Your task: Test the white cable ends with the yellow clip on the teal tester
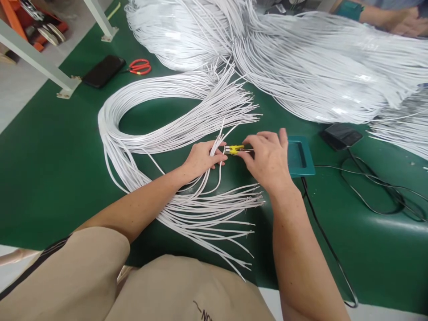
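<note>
Several white cables (217, 140) are pinched in my left hand (202, 159), their ends standing up past the fingers. A small yellow tool with a metal end (236, 149) lies between my two hands. My right hand (270, 160) has its thumb and forefinger closed around the tool's right side, with the other fingers raised. The tool's metal end reaches the fingertips of my left hand. A looped bundle of white cables (160, 138) lies behind and to the left, and more loose cable ends (217, 200) spread below my left forearm.
A green tray (309, 156) sits right of my right hand, near a black device (341, 136) with a coiled cord. Red scissors (140, 67) and a black phone (104, 71) lie back left. Large cable piles (317, 67) fill the back; another person's hands (401, 21) are at top right.
</note>
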Tool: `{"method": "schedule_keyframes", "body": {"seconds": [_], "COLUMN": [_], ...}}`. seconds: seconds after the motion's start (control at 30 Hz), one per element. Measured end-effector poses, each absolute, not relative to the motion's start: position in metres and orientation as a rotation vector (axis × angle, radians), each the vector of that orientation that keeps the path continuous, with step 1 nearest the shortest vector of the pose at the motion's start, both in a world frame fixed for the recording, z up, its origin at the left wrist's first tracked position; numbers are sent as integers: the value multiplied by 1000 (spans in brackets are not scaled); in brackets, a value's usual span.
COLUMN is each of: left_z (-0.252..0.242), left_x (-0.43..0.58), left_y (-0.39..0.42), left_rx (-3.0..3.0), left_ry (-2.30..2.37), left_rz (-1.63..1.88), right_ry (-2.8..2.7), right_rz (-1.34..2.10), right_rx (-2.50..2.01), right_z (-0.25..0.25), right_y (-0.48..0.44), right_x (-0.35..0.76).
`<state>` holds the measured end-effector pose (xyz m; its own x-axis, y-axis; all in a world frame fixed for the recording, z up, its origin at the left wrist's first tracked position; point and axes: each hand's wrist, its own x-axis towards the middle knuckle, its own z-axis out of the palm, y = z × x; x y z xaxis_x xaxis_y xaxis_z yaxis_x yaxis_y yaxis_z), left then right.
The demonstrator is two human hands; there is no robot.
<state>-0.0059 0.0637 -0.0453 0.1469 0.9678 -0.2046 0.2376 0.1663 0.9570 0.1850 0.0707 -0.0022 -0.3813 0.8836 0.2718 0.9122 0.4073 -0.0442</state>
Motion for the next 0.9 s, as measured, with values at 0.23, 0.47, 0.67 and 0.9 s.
{"method": "schedule_keyframes", "body": {"seconds": [0.23,0.47,0.67,0.9], "left_z": [-45,-44,-44,-40], "left_x": [-12,-20,-24,-23], "left_y": [65,65,67,67], "left_rx": [1225,1146,1110,1105], "left_ry": [1282,1177,1091,1055], "left_rz": [831,926,887,813], "right_ry": [-2050,-2238,-2748,-2344], "right_rz": [-345,62,226,943], "right_rx": [-1922,-1381,-1180,-1705], "right_z": [-17,3,-6,7], "right_y": [68,43,15,25], "right_x": [195,168,128,144]}}
